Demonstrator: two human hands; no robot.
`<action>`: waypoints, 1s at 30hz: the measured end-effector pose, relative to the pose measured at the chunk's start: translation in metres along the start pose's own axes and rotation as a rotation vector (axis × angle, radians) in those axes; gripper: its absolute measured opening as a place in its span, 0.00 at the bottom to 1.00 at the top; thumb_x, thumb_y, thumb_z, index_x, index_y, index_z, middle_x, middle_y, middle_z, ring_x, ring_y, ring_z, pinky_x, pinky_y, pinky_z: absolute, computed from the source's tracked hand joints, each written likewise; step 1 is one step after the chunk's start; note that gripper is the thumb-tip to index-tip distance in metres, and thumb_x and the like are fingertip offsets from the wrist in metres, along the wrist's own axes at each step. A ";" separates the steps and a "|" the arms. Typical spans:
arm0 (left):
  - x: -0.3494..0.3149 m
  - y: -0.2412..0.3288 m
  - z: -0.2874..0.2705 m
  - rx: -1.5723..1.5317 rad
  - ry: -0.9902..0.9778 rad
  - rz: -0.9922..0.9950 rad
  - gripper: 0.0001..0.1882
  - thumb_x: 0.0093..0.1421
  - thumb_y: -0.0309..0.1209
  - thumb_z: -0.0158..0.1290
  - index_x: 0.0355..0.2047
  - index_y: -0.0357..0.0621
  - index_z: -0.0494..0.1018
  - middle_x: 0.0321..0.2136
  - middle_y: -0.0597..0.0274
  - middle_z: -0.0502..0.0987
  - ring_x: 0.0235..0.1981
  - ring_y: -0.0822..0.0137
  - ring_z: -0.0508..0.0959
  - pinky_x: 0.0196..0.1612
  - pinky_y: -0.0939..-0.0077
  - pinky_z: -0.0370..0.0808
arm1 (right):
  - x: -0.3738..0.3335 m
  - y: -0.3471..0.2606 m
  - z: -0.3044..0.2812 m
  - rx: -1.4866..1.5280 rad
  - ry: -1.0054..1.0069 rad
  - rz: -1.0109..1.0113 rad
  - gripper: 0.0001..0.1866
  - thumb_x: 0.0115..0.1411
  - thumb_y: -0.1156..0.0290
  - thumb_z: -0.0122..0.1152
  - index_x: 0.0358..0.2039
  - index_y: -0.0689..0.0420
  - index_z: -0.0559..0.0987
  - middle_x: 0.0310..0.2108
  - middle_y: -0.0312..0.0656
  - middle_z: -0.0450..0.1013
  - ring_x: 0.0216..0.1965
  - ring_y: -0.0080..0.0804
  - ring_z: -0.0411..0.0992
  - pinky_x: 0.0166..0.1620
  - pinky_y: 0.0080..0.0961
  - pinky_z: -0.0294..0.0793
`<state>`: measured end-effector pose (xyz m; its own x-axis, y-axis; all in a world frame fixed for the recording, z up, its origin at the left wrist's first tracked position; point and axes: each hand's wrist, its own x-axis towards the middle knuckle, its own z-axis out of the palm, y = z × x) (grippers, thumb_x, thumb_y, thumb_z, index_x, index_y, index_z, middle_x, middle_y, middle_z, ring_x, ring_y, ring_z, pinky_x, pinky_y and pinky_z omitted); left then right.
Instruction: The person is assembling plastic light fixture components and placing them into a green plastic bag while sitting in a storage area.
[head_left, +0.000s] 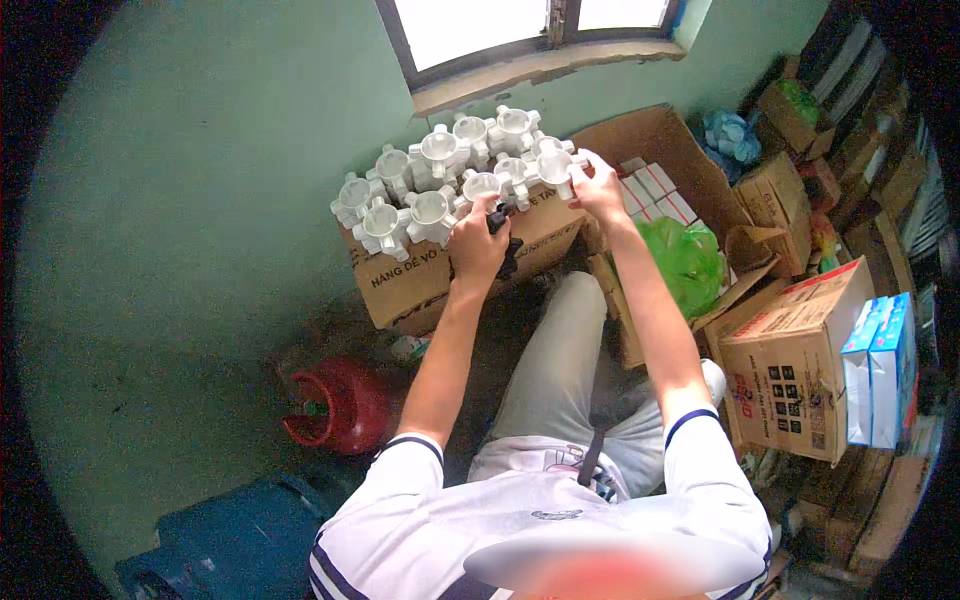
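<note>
White plastic round junction boxes with short pipe stubs [430, 209] stand in close rows, apparently stacked, on top of a long cardboard box [410, 280] against the wall. My right hand [598, 188] is closed on the rim of the junction box [554, 166] at the right end of the near row. Near the middle of that row, my left hand [477, 243] has its fingers curled round a black object [509, 252], whose kind I cannot make out. Its fingertips reach up to the front of another junction box [482, 186]. The palm side of this hand is hidden.
On the right, an open carton [640, 130] holds small white boxes [655, 185] and a green plastic bag [685, 265]. A closed carton [790, 370] and blue-white packs [880, 370] stand nearer. A red gas cylinder [345, 405] is at lower left, below the window [480, 35] wall.
</note>
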<state>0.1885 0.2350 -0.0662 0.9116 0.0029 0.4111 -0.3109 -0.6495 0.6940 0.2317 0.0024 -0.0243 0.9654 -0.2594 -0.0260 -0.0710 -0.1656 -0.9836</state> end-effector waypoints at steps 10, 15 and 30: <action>-0.006 0.020 -0.022 0.014 -0.012 -0.068 0.24 0.56 0.35 0.69 0.52 0.50 0.75 0.36 0.47 0.85 0.39 0.41 0.85 0.41 0.47 0.80 | 0.053 -0.012 0.035 -0.325 -0.058 -0.114 0.35 0.59 0.55 0.70 0.57 0.66 0.69 0.49 0.58 0.79 0.53 0.51 0.79 0.57 0.41 0.78; -0.005 0.036 -0.023 0.014 0.006 -0.072 0.23 0.56 0.33 0.68 0.51 0.47 0.77 0.39 0.46 0.85 0.39 0.44 0.85 0.44 0.52 0.80 | 0.061 -0.011 0.051 -0.533 -0.134 -0.184 0.33 0.63 0.55 0.67 0.60 0.65 0.73 0.53 0.57 0.79 0.54 0.50 0.79 0.59 0.41 0.76; -0.035 0.068 -0.006 -0.779 0.125 -0.429 0.11 0.68 0.36 0.59 0.44 0.43 0.80 0.33 0.65 0.81 0.34 0.74 0.79 0.39 0.76 0.77 | -0.086 0.005 -0.010 0.094 -0.427 -0.006 0.33 0.69 0.47 0.60 0.65 0.57 0.73 0.56 0.49 0.79 0.54 0.37 0.79 0.57 0.37 0.78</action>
<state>0.1339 0.1956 -0.0297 0.9695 0.2391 0.0540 -0.0861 0.1261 0.9883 0.1463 0.0145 -0.0255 0.9842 0.1617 -0.0718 -0.0606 -0.0733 -0.9955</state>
